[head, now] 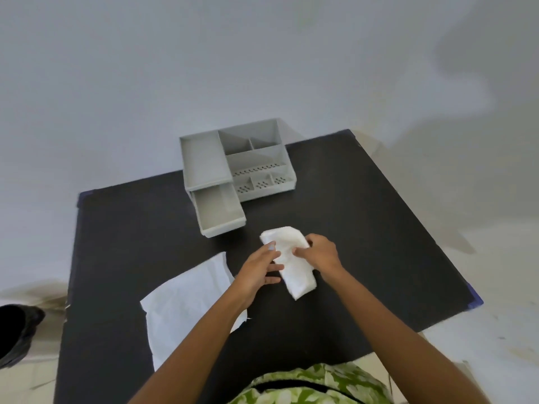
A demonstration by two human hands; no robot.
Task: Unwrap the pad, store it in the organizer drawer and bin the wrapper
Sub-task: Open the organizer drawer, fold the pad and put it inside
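A white pad (294, 275) lies on the black table (364, 228), partly folded. My left hand (258, 272) presses on its left edge with the fingers. My right hand (319, 253) grips its right side, fingers curled over it. The opened white wrapper (186, 304) lies flat on the table to the left, partly under my left forearm. The grey organizer (236, 161) stands at the table's far side, and its lower drawer (220, 214) is pulled out toward me and looks empty.
A black bin (17, 333) sits on the floor at the left, beyond the table's left edge. The organizer has several open compartments on top. A grey wall rises behind the table.
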